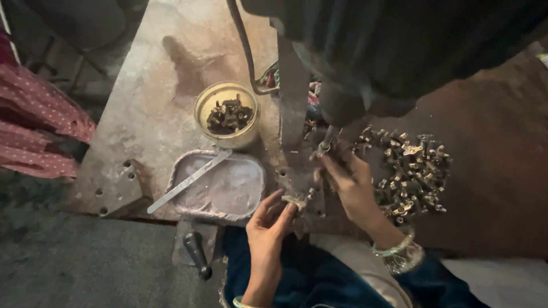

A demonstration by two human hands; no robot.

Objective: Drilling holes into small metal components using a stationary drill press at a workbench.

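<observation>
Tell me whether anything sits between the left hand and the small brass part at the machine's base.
Nothing visible does. The left hand already has its fingers on the small brass part, on the metal plate below the spindle. The right hand rests just beside it.

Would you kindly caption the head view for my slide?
Left hand holds a small metal part; right hand rests beside a parts pile.

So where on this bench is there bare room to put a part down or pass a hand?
Bare room: the worn benchtop above and left of the yellow bowl, and the brown surface right of the pile of small metal parts. Crowded: around the machine's spindle, where the right hand and left hand work. The shallow tray holds a flat metal strip.
</observation>
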